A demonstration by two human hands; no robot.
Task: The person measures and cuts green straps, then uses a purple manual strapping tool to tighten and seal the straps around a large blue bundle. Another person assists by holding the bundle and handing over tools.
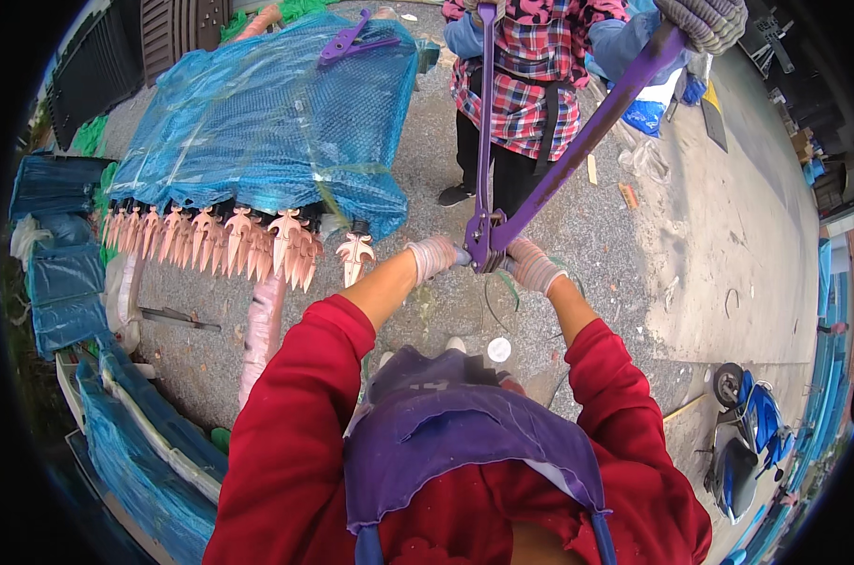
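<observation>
A long-handled purple strapping crimper [484, 235] hangs head down in front of me. Another person's gloved hand [707, 21] grips the end of its right handle, and their other gloved hand is by the left handle's top. My left hand [435, 259], in a pale striped glove, is closed at the left side of the crimper's head; what its fingers hold is hidden. At the head's other side my right hand [533, 266], gloved alike, is closed, with a thin green strap [514, 296] curling out beneath it. Fingertips of both hands touch or nearly touch the jaws.
Left of me lies a big bundle in blue mesh wrap [267, 113], with pinkish spear-shaped finials [239, 231] along its near edge. A second purple hand tool [351, 42] rests on top. Other person [521, 94] stands opposite. A parked blue motorbike [752, 428] is at right.
</observation>
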